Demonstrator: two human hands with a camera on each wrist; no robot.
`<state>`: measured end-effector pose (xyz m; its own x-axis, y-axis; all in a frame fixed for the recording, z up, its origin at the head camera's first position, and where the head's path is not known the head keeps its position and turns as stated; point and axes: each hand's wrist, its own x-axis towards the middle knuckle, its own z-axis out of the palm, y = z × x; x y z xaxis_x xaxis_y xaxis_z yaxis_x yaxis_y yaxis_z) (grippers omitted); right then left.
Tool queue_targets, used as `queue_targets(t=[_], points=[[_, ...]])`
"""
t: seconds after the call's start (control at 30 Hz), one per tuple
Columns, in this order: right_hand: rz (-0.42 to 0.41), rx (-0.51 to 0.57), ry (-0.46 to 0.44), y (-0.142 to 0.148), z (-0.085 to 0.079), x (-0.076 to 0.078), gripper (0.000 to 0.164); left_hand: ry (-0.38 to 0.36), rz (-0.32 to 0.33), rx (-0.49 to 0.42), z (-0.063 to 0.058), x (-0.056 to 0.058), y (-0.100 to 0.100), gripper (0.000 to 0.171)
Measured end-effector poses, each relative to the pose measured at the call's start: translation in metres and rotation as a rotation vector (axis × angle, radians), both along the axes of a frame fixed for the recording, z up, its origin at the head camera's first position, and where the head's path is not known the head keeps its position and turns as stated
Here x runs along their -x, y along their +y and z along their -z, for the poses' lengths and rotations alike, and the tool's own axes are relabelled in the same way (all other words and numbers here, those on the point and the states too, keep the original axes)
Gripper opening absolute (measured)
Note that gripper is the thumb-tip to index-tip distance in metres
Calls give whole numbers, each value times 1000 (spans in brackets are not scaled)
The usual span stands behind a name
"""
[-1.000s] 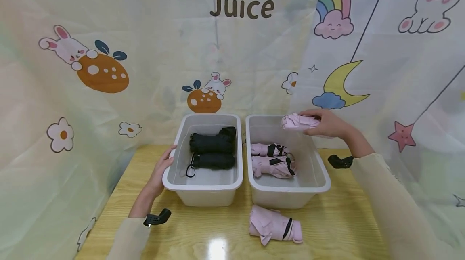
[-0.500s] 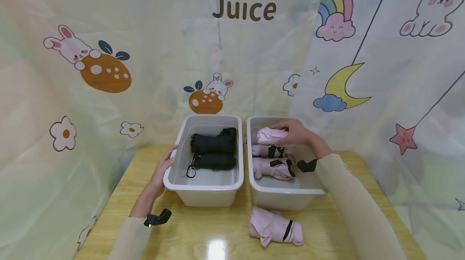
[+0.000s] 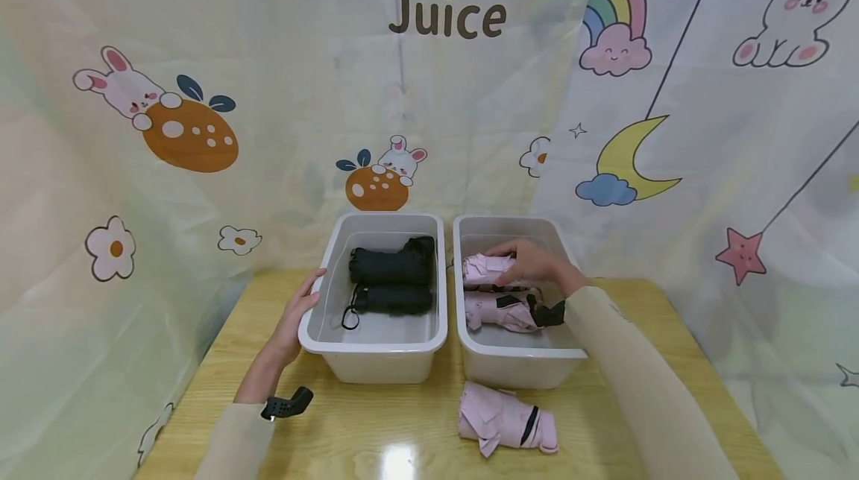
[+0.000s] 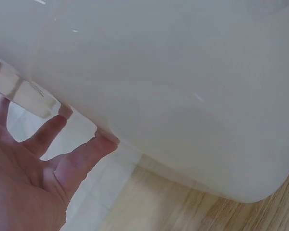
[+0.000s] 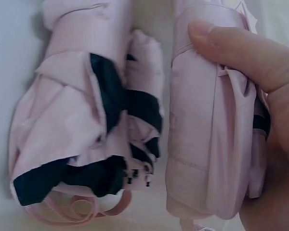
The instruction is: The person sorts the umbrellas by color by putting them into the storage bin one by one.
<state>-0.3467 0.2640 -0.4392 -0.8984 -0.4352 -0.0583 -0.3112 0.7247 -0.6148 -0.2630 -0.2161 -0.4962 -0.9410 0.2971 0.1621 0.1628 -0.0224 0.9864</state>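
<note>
My right hand [image 3: 535, 262] grips a folded pink umbrella [image 3: 482, 269] low inside the right grey bin [image 3: 530, 352]. In the right wrist view my thumb lies along the held umbrella [image 5: 190, 130]. Beside it in the bin are two more folded pink umbrellas; the nearer one [image 3: 493, 311] has black undersides showing, and the other is mostly hidden beneath my hand. My left hand [image 3: 291, 320] rests against the outer left side of the left grey bin [image 3: 376, 348]. In the left wrist view, the fingertips [image 4: 106, 139] touch the bin wall with fingers extended.
Two folded black umbrellas [image 3: 392, 267] lie in the left bin, the nearer with a looped cord. Another folded pink umbrella [image 3: 508, 420] lies on the wooden table [image 3: 335, 435] in front of the right bin. A printed curtain [image 3: 282, 130] hangs behind the bins.
My right hand has carried the pink umbrella from above the right bin's far right rim, leftward and down into the bin beside the others. My left hand has stayed at the left bin.
</note>
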Motion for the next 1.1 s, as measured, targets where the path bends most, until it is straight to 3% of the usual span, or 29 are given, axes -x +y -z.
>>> queue_targets(t=[0.37,0.6,0.9,1.0,1.1], points=[[-2,-59,-69,-9,13,1,59,1,-11,-3,5,-2,4,50],[-73,-41,-19,-13,13,-2,59,20,-1,-23,1,-1,1,50],[-46,-53,-20,-20,23,2,55,21,-30,6,3,-7,0,50],[-62,-60,2,-20,10,1,52,25,-11,0,2,-5,1,50],[-83,-27,21,-18,-17,-6,50,26,-11,0,1,-3,1,50]])
